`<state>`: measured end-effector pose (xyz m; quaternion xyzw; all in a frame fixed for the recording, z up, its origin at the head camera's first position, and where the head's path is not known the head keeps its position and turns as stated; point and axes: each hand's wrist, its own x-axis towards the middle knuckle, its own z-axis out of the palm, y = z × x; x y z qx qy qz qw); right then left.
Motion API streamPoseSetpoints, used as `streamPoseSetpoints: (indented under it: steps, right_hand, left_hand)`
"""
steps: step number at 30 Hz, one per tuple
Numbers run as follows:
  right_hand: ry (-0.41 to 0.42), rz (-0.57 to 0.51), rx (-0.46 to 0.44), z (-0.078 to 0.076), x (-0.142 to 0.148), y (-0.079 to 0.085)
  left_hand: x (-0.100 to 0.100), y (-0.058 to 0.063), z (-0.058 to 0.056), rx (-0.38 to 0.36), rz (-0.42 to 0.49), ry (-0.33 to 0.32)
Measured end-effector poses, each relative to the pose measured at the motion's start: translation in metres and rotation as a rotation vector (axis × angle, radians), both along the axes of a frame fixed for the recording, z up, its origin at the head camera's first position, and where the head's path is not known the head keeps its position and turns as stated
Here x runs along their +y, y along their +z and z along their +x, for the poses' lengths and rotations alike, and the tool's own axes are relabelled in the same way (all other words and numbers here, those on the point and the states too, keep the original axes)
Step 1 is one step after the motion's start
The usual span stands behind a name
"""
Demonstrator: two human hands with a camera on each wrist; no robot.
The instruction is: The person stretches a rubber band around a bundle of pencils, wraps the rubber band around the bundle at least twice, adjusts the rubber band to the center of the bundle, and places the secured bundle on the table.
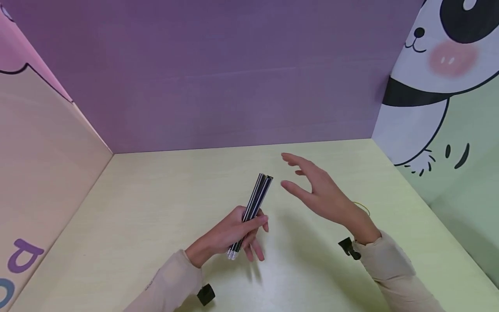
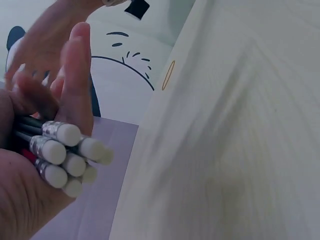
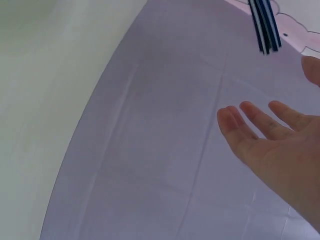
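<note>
My left hand (image 1: 234, 229) grips a bundle of dark striped pencils (image 1: 257, 195), held tilted above the table. In the left wrist view, several white eraser ends (image 2: 67, 134) with silver ferrules poke out of that hand. My right hand (image 1: 323, 195) is raised to the right of the bundle, apart from it, fingers spread and nothing in them. The right wrist view shows the hand (image 3: 280, 145) palm up below the pencils' other ends (image 3: 267, 30). A thin yellow rubber band (image 2: 169, 75) lies on the table, partly hidden behind the right wrist in the head view.
The pale wooden table (image 1: 163, 186) is bounded by a purple back wall (image 1: 234, 78), a pinkish left panel (image 1: 39, 151) and a green right panel (image 1: 468, 208) with a cartoon panda. Both wrists carry small black devices (image 1: 205, 294).
</note>
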<state>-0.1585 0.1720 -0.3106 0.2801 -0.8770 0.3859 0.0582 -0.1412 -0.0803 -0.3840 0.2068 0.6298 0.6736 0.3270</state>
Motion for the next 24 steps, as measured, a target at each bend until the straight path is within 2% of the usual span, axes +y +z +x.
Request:
streamPoseSetpoints:
  steps: [5, 12, 15, 19, 22, 24]
  right_hand:
    - [-0.099, 0.121, -0.028, 0.002, 0.034, -0.016]
    - [-0.12, 0.258, -0.127, -0.006, 0.085, -0.041]
    - [-0.109, 0.305, -0.171, -0.01, 0.102, -0.048]
    - [-0.11, 0.268, -0.274, -0.016, 0.122, -0.057]
    - [-0.131, 0.235, -0.351, -0.019, 0.137, -0.063]
    - [-0.147, 0.26, -0.367, -0.019, 0.147, -0.067]
  left_hand:
    - [-0.016, -0.002, 0.006, -0.037, 0.031, 0.035]
    - [-0.04, -0.007, 0.016, -0.127, 0.06, 0.078]
    - [-0.047, -0.011, 0.019, -0.148, 0.098, 0.072]
    - [-0.052, -0.019, 0.019, -0.169, 0.157, 0.053]
    - [-0.052, -0.024, 0.019, -0.182, 0.186, 0.019]
    - [-0.05, -0.027, 0.02, -0.192, 0.191, -0.017]
